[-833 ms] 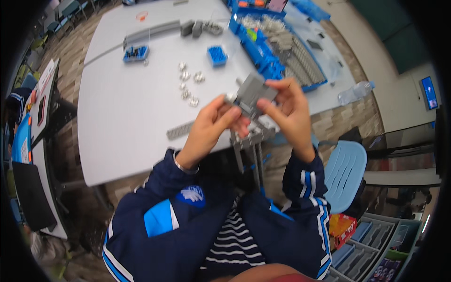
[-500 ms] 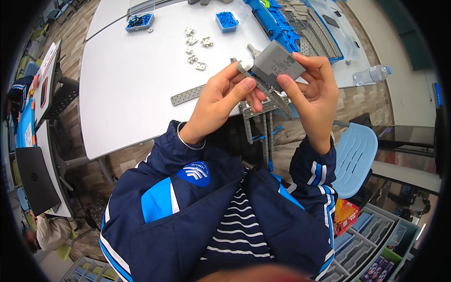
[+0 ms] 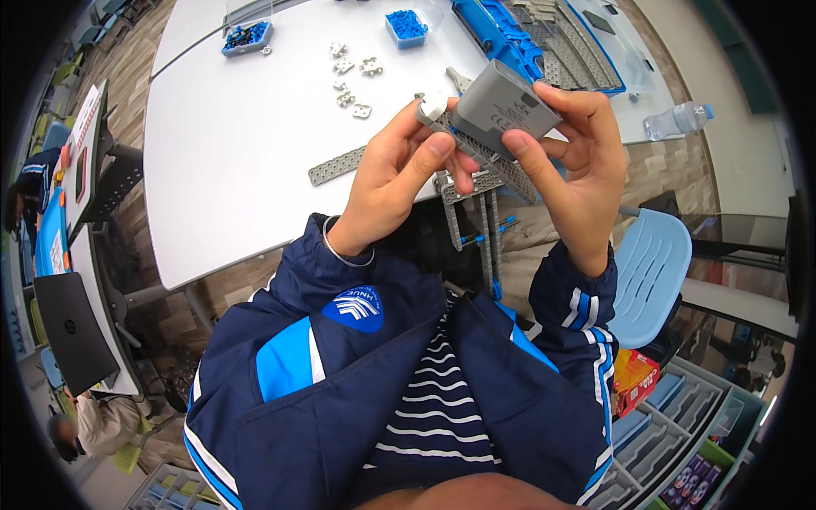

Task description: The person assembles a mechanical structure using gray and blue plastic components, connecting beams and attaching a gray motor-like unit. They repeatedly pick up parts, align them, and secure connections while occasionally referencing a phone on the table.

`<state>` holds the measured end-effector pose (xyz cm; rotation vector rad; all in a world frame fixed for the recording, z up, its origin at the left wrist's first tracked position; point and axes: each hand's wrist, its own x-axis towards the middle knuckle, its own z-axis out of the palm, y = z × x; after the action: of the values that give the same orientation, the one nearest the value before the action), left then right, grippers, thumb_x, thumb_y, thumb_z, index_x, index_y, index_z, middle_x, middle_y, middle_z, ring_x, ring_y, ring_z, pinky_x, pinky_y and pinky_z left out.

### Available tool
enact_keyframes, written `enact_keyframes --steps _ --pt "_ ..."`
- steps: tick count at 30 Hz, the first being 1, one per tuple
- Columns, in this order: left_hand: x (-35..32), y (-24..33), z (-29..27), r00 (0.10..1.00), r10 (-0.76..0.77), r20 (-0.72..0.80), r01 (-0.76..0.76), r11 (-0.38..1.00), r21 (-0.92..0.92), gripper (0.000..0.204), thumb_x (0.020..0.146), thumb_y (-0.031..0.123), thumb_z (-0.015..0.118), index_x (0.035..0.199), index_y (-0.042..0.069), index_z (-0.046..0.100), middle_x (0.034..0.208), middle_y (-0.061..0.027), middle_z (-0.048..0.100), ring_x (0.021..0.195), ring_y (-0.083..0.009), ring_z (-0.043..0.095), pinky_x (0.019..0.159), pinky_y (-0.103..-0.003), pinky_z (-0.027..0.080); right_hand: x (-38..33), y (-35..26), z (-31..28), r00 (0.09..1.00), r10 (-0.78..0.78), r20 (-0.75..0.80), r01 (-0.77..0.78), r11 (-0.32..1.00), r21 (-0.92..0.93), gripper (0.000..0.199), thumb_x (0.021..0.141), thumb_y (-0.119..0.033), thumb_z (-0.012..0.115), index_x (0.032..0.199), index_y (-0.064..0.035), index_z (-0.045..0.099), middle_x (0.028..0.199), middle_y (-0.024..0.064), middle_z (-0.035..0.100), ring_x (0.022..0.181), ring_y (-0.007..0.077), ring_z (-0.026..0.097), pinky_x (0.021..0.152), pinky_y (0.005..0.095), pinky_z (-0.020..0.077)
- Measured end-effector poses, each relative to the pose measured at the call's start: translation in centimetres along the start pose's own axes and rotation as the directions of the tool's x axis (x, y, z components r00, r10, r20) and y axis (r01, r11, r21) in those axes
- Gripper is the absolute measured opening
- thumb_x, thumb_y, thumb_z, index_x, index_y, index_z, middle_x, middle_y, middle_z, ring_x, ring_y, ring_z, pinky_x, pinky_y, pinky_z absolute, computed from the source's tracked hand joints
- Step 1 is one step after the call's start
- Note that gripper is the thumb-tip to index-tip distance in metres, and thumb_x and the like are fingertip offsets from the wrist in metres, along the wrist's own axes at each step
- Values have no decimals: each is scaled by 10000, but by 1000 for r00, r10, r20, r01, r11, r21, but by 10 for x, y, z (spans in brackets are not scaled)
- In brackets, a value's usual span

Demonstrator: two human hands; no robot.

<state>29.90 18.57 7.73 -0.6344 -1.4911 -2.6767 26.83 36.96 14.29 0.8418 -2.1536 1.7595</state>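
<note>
Above the table edge, my right hand [image 3: 582, 157] grips a grey boxy module [image 3: 501, 106], which looks like a battery pack, with the thumb on its printed face and fingers behind. My left hand [image 3: 387, 174] is closed around a grey perforated beam [image 3: 512, 176] with a white connector [image 3: 432, 108] at its end. The module lies against this beam; whether they are joined I cannot tell. Just beyond, a grey part [image 3: 459, 81] points up from behind the module. Below my hands, a frame of grey beams with blue pins [image 3: 483, 238] reaches past the table's edge.
On the white table [image 3: 221, 170] lie a loose grey beam [image 3: 337, 166] and several small light connectors [image 3: 342, 65]. Two small boxes of blue pins [image 3: 406, 27] stand farther back. A blue parts case [image 3: 497, 38] and a water bottle [image 3: 676, 121] are to the right, above a blue chair [image 3: 650, 272].
The module has tilted a little, showing more of its printed face and upper end. My right hand has shifted slightly right with it. Both hands keep their hold.
</note>
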Motion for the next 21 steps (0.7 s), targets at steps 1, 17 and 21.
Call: enact_keyframes --steps 1,17,21 --pt "0 -1 0 1000 -2 -6 2 1000 -3 361 1032 158 441 1314 -65 407 957 -157 650 800 -163 657 768 -297 529 0 0 0 1000 -5 3 5 1000 -5 379 787 7 761 1109 28 564 1115 132 610 1031 200 633 714 265 600" --pt "0 -7 -5 998 56 -16 -55 998 38 354 1031 154 439 1313 -59 422 973 -157 657 805 -171 658 769 -299 525 5 4 5 1000 -31 6 31 999 -24 392 779 0 773 1118 20 577 1138 130 621 1011 192 645 704 256 584" --pt "0 -7 -9 998 66 -18 -65 997 44 373 1032 159 439 1335 -56 403 967 -154 654 813 -178 657 771 -309 524 6 6 7 1000 -3 -6 3 1000 14 404 779 11 769 1127 21 564 1150 134 617 1023 194 644 710 256 583"
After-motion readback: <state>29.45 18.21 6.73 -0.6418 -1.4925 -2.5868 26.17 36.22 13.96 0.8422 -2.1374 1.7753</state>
